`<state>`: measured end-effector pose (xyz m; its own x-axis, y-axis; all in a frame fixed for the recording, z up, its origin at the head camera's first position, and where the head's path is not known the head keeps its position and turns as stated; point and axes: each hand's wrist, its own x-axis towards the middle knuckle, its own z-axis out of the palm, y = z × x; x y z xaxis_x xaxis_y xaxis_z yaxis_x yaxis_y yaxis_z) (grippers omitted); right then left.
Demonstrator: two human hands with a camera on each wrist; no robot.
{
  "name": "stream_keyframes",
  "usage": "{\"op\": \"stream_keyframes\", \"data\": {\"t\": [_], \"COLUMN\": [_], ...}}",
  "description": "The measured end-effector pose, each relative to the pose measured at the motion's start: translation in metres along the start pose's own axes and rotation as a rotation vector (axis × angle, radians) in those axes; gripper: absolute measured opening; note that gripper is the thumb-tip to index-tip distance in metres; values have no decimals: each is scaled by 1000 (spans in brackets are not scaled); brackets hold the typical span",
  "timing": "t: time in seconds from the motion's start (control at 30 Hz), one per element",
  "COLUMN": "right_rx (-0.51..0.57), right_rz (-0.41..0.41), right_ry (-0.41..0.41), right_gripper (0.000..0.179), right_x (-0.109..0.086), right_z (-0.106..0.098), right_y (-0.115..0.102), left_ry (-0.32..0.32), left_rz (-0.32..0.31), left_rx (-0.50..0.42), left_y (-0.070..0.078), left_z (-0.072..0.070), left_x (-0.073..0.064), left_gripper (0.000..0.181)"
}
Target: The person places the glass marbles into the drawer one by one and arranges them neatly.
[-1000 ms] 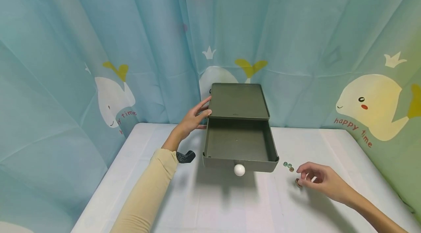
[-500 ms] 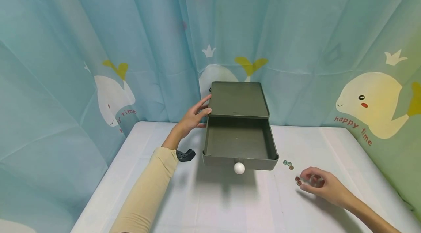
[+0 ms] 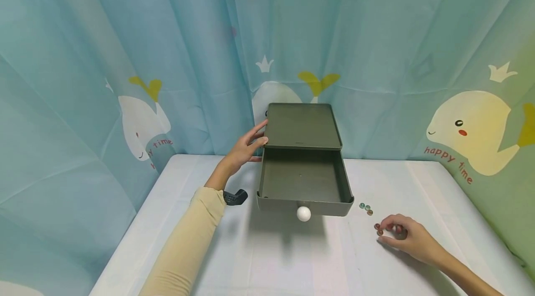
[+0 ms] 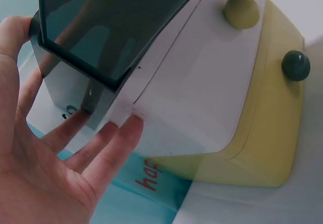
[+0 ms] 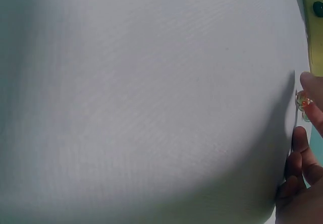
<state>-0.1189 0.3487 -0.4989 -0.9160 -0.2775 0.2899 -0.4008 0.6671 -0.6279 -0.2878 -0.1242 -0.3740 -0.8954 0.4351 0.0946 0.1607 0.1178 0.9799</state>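
Observation:
A small dark green drawer cabinet (image 3: 304, 125) stands on the table, its top drawer (image 3: 301, 177) pulled out, with a white knob (image 3: 303, 213) on the front. My left hand (image 3: 240, 151) rests against the cabinet's left side, fingers extended; in the left wrist view the thumb (image 4: 17, 35) touches the dark green top section. Two reddish glass marbles (image 3: 380, 232) lie right at the fingertips of my right hand (image 3: 411, 239). Its thumb and index finger stand apart around the nearer one, the other fingers curled. Whether they touch it, I cannot tell.
A few more marbles (image 3: 367, 207), teal and brownish, lie between the drawer and the right hand. Lower in the cabinet are a white drawer (image 4: 202, 82) with a yellowish knob and a yellow drawer (image 4: 275, 108) with a dark knob. A whale-print curtain (image 3: 372, 54) hangs behind the table.
My right hand has drawn back slightly toward the near right, then shifted a little left. The reddish marbles it partly covered now show more fully. My left hand keeps its place.

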Motion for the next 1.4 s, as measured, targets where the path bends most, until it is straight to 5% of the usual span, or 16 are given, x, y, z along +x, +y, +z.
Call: {"op": "stream_keyframes", "data": {"t": [1.13,1.4], "right_rx": [-28,20], "right_rz": [4,-36], "right_ry": [17,-54], "right_gripper": [26,23], "right_x": [1,4], "right_z": [2,-4], "right_y": [4,4], "left_ry": [2,9], "left_rz": [3,2], "left_rx": [-5,2], "left_y": [2,-1], "left_z": [1,1], "left_x": [-3,-2], "left_gripper": [61,60]}}
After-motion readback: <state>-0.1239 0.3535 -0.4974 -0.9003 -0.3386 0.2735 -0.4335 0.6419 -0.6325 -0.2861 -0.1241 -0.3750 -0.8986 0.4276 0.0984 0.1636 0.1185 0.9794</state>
